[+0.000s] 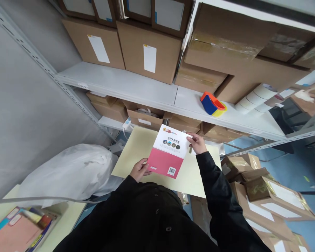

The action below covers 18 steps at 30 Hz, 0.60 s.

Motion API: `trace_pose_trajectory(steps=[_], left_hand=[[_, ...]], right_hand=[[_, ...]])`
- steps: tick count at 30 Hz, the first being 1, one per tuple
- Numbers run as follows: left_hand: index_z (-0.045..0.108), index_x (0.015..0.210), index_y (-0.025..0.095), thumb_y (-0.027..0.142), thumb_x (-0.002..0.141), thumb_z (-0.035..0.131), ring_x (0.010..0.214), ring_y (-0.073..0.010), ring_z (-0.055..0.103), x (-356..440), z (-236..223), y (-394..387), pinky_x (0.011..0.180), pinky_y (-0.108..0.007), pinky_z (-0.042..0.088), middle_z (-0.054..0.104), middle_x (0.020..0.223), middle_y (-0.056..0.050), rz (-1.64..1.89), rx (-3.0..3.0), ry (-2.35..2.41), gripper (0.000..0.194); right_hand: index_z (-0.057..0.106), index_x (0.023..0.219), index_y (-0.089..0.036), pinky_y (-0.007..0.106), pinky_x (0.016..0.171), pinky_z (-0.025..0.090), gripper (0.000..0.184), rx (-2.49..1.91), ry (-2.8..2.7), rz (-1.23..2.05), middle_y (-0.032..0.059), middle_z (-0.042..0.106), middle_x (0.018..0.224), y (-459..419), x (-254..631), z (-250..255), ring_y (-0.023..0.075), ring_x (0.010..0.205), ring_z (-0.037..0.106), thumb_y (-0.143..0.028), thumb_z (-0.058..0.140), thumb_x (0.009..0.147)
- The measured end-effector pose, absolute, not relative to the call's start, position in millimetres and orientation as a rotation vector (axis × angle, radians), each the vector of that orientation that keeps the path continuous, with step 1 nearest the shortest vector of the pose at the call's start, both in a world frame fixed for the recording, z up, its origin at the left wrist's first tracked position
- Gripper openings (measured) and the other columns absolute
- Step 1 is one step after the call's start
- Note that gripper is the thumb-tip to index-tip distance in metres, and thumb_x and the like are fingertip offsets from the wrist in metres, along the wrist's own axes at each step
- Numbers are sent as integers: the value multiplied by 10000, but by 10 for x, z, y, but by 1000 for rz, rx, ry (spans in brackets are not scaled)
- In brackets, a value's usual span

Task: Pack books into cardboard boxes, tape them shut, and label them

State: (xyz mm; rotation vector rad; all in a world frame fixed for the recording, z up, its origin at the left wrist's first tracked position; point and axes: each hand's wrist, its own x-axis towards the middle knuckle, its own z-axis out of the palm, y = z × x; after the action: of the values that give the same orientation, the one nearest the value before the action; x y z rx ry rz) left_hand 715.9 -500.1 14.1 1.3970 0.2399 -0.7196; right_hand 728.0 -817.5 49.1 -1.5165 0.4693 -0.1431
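Shelf (112,78): behind bench, w/ boxes (149,52).
Bench (131,148): pale top, under bk.
Book (166,155): pink/wht, held over bench btwn both hands, barcode side up; step prob. = cover check.
R hand (198,143): mostly closed, thumb on upper R edge; other fingers part hidden.
L hand (140,170): mostly closed, pinching lower L corner.
Barcode (171,170): lower R, uncovered; any turn/set-down prob. calls for both grips kept.

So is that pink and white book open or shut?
Shut. The book shows one flat cover with a barcode and no inside pages, held by the left hand and right hand.
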Motion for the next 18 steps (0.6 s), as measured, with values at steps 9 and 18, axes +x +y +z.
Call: trace_pose_trajectory(steps=[9,18], left_hand=[[573,1117,163,486,518,815,552,-101,622,7079,23,-5091,600,-254,544,640,673,25,-563,1320,345,723],[628,1117,150,453,561,813,557,-109,597,7099,-2,-5213,586,-247,479,682,681,-28,-725,1189,282,659]], right_hand=[[670,1000,-214,303,549,540,386,-1256,394,-121,26,671,822,-8303,7161,370,170,701,617,-426,651,678],[695,847,-239,394,974,413,223,-1644,-90,-264,75,625,1172,-8350,7348,709,242,1150,534,-316,756,646]])
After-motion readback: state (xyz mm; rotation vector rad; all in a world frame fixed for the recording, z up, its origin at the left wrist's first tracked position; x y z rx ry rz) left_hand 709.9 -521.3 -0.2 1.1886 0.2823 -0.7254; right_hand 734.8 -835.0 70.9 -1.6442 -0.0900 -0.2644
